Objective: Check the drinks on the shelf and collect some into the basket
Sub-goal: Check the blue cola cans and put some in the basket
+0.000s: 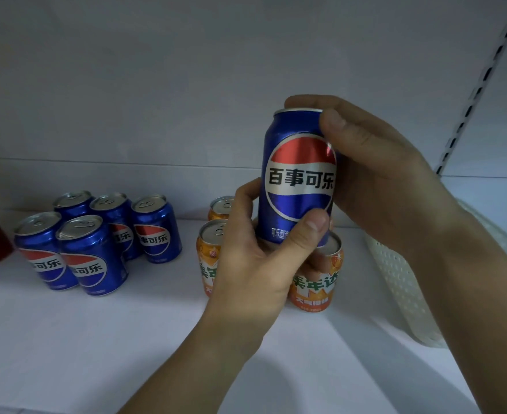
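From the head camera, a blue cola can (pixel 298 177) is held upright above the white shelf (pixel 97 339), right of centre: the left hand (pixel 255 264) grips its base, the right hand (pixel 377 171) clasps its top. Orange cans (pixel 316 282) stand directly beneath. Five more blue cans (pixel 97 237) cluster at nine o'clock; the white basket (pixel 401 282) sits at three o'clock.

Five cola cans (pixel 97 240) stand grouped on the shelf (pixel 127 339) at the left. Right of them stand the orange-soda cans (pixel 315 279). A can (pixel 298 180) is held upright above these, and the basket (pixel 401 282) sits farthest right.
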`<state>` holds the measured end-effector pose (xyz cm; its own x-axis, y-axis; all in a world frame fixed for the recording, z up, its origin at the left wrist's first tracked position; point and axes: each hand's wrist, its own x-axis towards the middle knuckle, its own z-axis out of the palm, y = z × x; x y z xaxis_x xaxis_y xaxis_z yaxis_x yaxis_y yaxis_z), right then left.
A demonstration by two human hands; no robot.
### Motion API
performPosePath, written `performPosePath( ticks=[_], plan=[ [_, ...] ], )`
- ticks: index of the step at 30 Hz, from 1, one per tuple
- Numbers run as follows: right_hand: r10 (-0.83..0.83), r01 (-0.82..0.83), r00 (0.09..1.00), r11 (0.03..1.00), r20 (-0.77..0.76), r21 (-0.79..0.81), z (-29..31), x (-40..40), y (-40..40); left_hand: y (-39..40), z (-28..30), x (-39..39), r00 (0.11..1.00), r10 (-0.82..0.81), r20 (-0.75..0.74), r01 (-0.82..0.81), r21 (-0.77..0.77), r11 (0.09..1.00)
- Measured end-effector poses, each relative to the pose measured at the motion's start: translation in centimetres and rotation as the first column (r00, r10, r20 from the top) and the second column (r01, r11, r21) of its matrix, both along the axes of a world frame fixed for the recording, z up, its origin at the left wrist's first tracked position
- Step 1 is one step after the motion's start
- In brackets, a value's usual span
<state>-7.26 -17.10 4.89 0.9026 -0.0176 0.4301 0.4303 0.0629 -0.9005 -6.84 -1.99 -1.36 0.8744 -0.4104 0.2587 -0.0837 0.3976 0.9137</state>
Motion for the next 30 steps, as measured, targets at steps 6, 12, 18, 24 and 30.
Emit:
performPosePath(
  ticks=[6,12,18,24,30],
  plan=[
    [-0.092,0.093,0.995,0.995,0.025,-0.047,0.0,-0.2,0.0,0.0,0.0,0.1,0.996,0.072,0.050,-0.077,0.104,0.992],
    [-0.106,0.109,0.994,0.989,0.031,-0.097,0.2,-0.3,0.2,-0.1,-0.6,0.3,0.982,0.148,0.114,-0.164,0.157,0.974],
    [-0.116,0.134,0.988,0.975,0.107,-0.179,0.5,-0.4,0.5,0.3,-0.4,0.8,0.967,0.183,0.177,-0.203,0.105,0.973],
    [-0.051,0.151,0.968,0.900,0.245,-0.410,1.3,-1.5,0.9,0.7,0.0,0.8,0.944,0.220,0.247,-0.225,-0.008,0.974],
    [0.011,0.171,0.950,0.818,0.311,-0.550,1.6,-1.9,1.3,1.2,-0.1,1.5,0.912,0.294,0.287,-0.289,-0.060,0.956]
  ],
)
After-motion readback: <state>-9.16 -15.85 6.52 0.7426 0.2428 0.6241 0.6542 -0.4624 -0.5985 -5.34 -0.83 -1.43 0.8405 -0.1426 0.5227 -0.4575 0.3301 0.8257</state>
